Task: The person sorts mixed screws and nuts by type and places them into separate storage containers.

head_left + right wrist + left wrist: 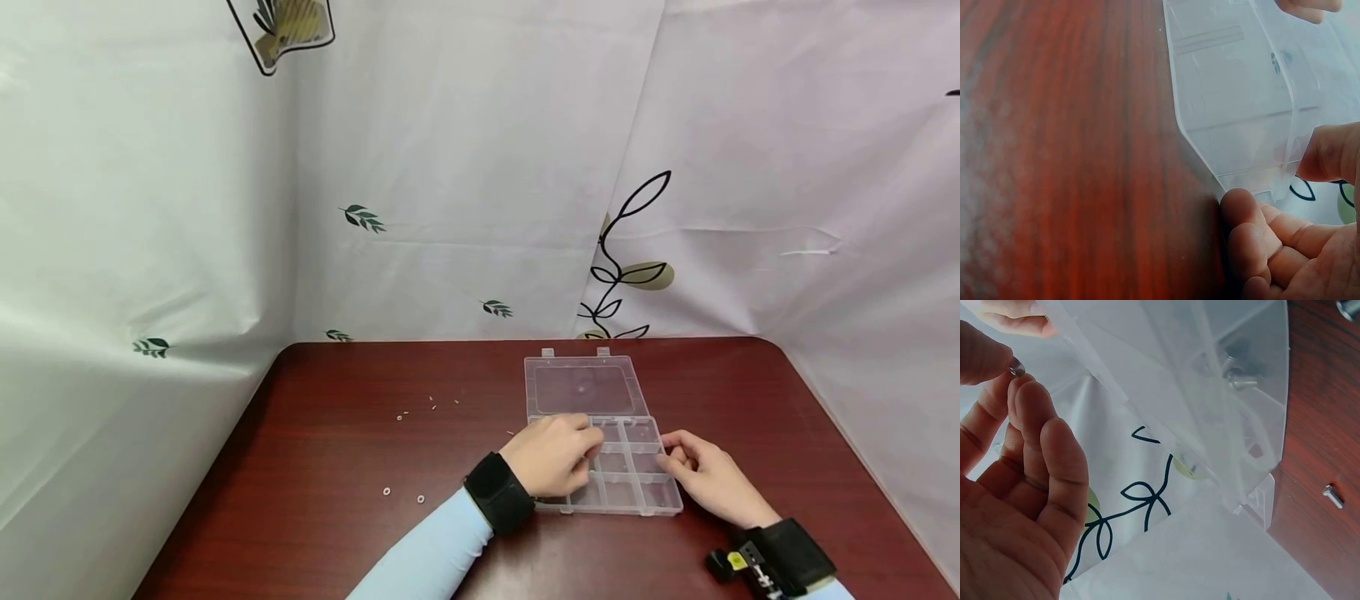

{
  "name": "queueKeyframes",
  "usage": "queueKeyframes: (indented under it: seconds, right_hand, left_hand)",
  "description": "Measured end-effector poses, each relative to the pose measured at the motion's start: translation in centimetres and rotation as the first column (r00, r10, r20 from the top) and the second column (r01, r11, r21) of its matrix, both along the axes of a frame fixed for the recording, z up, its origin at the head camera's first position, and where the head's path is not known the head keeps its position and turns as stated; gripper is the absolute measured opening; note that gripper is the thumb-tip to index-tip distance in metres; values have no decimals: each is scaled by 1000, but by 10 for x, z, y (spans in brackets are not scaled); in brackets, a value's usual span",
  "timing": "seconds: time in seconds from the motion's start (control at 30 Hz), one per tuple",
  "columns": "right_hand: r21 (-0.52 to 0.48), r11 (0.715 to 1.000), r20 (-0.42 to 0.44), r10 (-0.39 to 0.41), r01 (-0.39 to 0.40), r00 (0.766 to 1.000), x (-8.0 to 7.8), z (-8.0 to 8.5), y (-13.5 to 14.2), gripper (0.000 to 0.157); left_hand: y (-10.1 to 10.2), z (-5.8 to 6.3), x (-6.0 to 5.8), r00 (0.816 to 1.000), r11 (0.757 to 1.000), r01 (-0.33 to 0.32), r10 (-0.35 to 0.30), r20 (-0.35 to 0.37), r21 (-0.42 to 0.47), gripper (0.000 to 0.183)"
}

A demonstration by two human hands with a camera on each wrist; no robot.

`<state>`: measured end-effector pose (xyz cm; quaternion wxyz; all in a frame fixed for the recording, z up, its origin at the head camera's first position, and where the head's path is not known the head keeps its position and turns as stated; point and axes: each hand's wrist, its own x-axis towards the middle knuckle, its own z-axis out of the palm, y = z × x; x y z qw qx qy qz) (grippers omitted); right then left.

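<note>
A clear plastic compartment box (pixel 637 492) lies on the table with its lid (pixel 585 387) folded back. Over its left compartments hangs my left hand (pixel 553 454). Between thumb and fingertip, that hand pinches a small metal screw (pixel 1017 367), mostly hidden by the fingers. At the box's right side, my right hand (pixel 712 477) holds the wall, thumb at the upper rim and curled fingers low against the outside. Through the clear wall, screws (pixel 1241 379) show inside the box in the left wrist view.
Small white-looking rings (pixel 386 492) lie on the dark red table (pixel 315 450) to the left. Several tiny screws (pixel 432 407) are scattered farther back, and one screw (pixel 1334 495) rests near the box. A patterned white cloth (pixel 465 167) borders the table.
</note>
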<state>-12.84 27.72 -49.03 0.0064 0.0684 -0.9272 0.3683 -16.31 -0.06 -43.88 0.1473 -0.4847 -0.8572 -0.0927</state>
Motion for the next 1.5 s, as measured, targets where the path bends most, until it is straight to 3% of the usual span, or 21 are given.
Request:
queueKeyframes:
  seconds: [0.2,0.33,0.47,0.73,0.83,1.0,1.1,1.3,1.5]
  right_hand:
    - [3,1000,1,5,-5,1000,0,-1,-2,31]
    - [4,1000,-6,2,-2,1000,0,1,-3,31]
    - [12,1000,-3,4,-4,1000,1,2,-2,31]
    - [19,1000,3,9,-9,1000,1,3,0,35]
    - [19,1000,4,12,-12,1000,1,3,0,35]
    - [18,1000,14,16,-16,1000,1,2,-1,36]
    - [22,1000,22,9,-10,1000,2,1,0,36]
    - [21,1000,16,5,-5,1000,1,-1,0,35]
    - [20,1000,11,8,-8,1000,0,1,-2,34]
  left_hand:
    - [-14,-5,2,997,998,-42,45,59,-54,55]
    - [-37,-2,2,992,996,-83,86,88,-36,56]
    - [-72,-1,-5,977,983,-184,183,109,-6,51]
    - [-146,-6,-28,906,916,-402,399,143,-10,44]
    - [-170,-11,-36,871,883,-468,465,161,-20,40]
    - [-199,-21,-44,804,818,-574,570,167,-32,34]
    - [-210,-27,-47,780,792,-608,608,149,-49,31]
    - [-223,-33,-47,766,779,-626,623,155,-40,20]
    - [-230,-37,-46,778,788,-614,612,143,-29,10]
